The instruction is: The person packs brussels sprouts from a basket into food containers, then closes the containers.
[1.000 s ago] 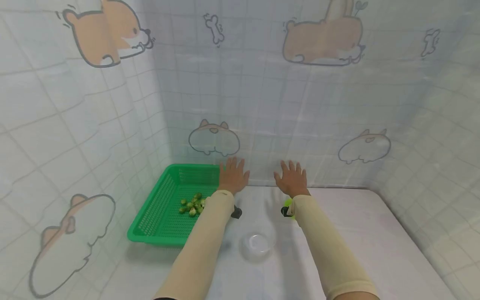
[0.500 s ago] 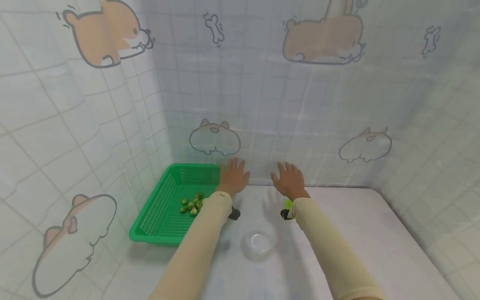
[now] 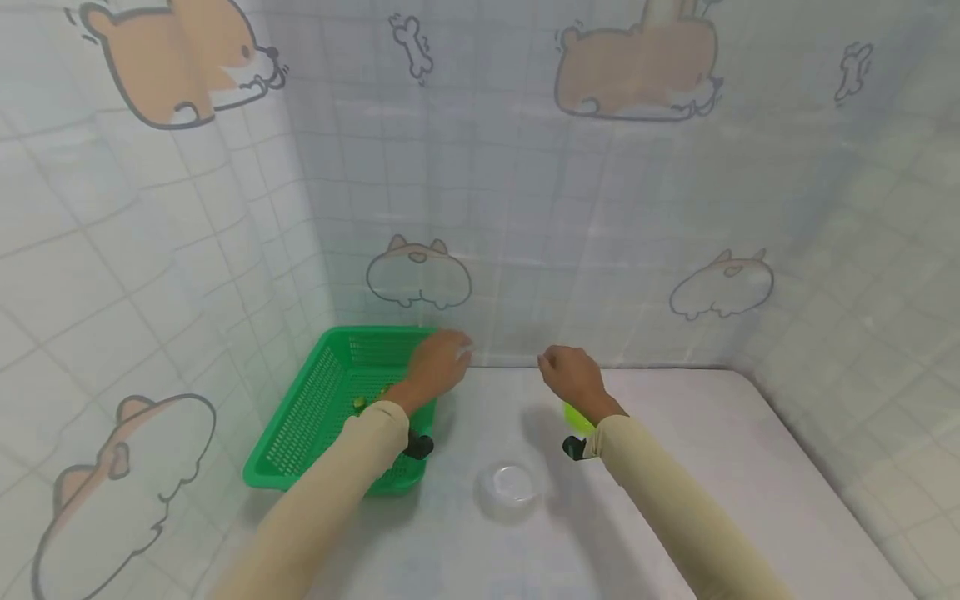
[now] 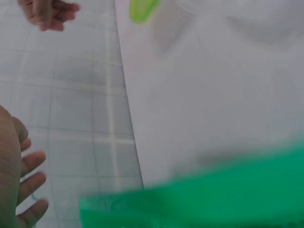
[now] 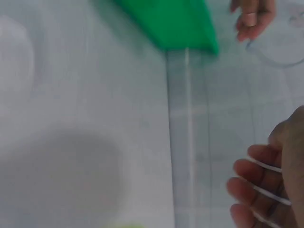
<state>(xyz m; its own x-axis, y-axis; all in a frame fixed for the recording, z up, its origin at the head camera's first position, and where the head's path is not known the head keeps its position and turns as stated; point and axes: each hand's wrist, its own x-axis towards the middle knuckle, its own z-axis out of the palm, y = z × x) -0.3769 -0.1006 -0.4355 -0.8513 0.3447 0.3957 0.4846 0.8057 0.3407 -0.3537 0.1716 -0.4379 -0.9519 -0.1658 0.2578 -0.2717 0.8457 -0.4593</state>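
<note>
While hovering above the basket (image 3: 330, 408), reaching with left hand (image 3: 437, 364) loosely curled, holding nothing; right hand (image 3: 570, 377) likewise idle. Probably needing next: dropping onto sprouts (image 3: 360, 404) beneath.

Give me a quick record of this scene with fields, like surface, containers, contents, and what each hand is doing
surface: white table, tiled curtain with cartoon dogs behind it
container 1: green basket at the table's left side
contents: small green sprouts, mostly hidden by the left arm
container 2: clear bowl near the middle, looks to hold nothing
left hand: over the basket's far right corner, fingers loosely bent, holds nothing
right hand: above the table right of the basket, fingers loosely curled, holds nothing
hands: apart from each other
</note>
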